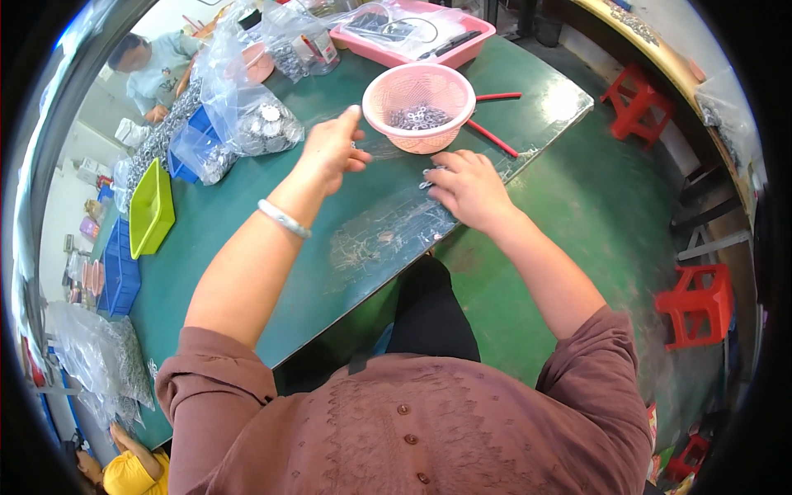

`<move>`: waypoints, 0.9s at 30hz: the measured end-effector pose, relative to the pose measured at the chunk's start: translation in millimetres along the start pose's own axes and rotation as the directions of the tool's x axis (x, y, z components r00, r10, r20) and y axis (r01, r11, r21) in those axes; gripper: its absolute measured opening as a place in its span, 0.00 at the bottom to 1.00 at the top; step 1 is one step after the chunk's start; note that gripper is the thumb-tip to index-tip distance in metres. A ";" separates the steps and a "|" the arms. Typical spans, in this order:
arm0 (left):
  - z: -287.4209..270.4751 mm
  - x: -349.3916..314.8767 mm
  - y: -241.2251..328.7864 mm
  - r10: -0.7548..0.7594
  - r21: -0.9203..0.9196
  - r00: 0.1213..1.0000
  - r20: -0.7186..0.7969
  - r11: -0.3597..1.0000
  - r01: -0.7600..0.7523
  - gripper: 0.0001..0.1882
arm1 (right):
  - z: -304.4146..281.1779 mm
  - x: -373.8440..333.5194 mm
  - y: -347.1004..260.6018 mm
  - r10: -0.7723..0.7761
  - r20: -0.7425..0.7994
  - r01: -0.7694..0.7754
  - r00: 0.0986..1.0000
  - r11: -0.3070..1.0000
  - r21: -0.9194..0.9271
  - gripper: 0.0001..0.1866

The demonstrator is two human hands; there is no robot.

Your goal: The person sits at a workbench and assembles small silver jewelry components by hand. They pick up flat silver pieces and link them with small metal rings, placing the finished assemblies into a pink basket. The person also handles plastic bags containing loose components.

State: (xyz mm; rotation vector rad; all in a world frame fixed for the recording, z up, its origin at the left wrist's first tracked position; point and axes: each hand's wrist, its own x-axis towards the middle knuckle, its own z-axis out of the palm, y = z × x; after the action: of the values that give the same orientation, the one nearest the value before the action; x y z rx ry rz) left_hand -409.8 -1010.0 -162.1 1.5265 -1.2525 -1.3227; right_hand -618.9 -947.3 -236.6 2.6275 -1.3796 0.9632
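A pink plastic basket (381, 115) stands on the green table (223, 247), with a heap of small grey metal pieces (419, 117) in its bottom. Left of the basket, my left hand (330, 153) is raised over the table, its fingers curled. A small greyish bit shows between them, too small to name. Just in front of the basket, my right hand (470, 190) reaches down with bent fingers. Several small metal links (427, 177) are at its fingertips on the tabletop. Two red rods (493, 139) like tool handles stick out from behind the basket.
A pink tray (462, 51) with plastic film stands behind the basket. Clear bags of metal parts (268, 128), a lime-green bin (153, 210) and blue bins (121, 268) line the left side. Red stools (697, 305) stand right. Two other people sit along the table's far left and near left.
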 end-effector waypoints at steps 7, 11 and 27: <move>-75.4 23.5 -54.7 0.384 0.897 0.923 -0.017 0.414 -0.155 0.35 | 8.0 6.9 -0.4 0.128 -0.158 -0.138 0.979 0.989 -0.059 0.09; -43.9 17.3 -55.2 0.458 0.931 0.884 0.088 0.279 -0.237 0.41 | 5.3 6.1 -10.6 0.120 -0.203 -0.129 0.972 0.991 -0.033 0.10; -43.3 45.6 -63.4 0.682 0.852 0.698 0.218 0.217 -0.477 0.08 | 11.7 1.6 -19.6 0.128 -0.318 -0.109 0.939 0.991 0.078 0.10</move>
State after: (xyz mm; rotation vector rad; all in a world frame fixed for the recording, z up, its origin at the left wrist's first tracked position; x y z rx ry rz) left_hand -355.4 -1041.4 -225.7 1.4203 -2.2576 0.1278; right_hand -597.5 -940.0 -240.2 2.3053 -1.4560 1.3949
